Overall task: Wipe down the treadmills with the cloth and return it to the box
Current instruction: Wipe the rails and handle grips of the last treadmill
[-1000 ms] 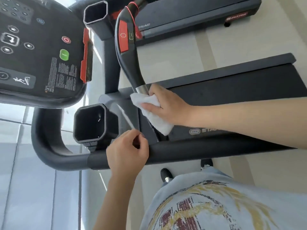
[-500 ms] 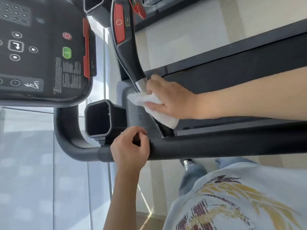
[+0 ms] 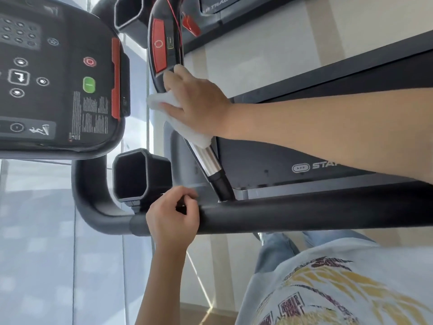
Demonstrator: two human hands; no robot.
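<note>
The white cloth (image 3: 185, 123) is wrapped around the treadmill's inner handlebar (image 3: 173, 95), the curved black grip that carries a long red button (image 3: 159, 49) near its upper end. The right hand (image 3: 199, 102) clamps the cloth against this handlebar — fingers curled over the black grip just below the red button, with a bunched end of the cloth poking out beside the fingertips and the rest trailing under the palm. Directly below the cloth the handlebar shows a bare silver sleeve (image 3: 208, 159), then a black stem that meets the padded side rail (image 3: 293, 216).

The left hand (image 3: 172, 216) rests on that side rail, a little below the foot of the handlebar; its fingers are loosely curled with thumb and forefinger near each other, and whether they pinch anything cannot be told.

Beside the handlebar's stem sits a black cup holder (image 3: 134, 174). Further out on that side is the console (image 3: 58, 76), with a green button (image 3: 89, 84) and white-marked keys. Beyond the handlebar lies the dark running deck (image 3: 328, 73), and a second treadmill (image 3: 234, 8) stands past it.
</note>
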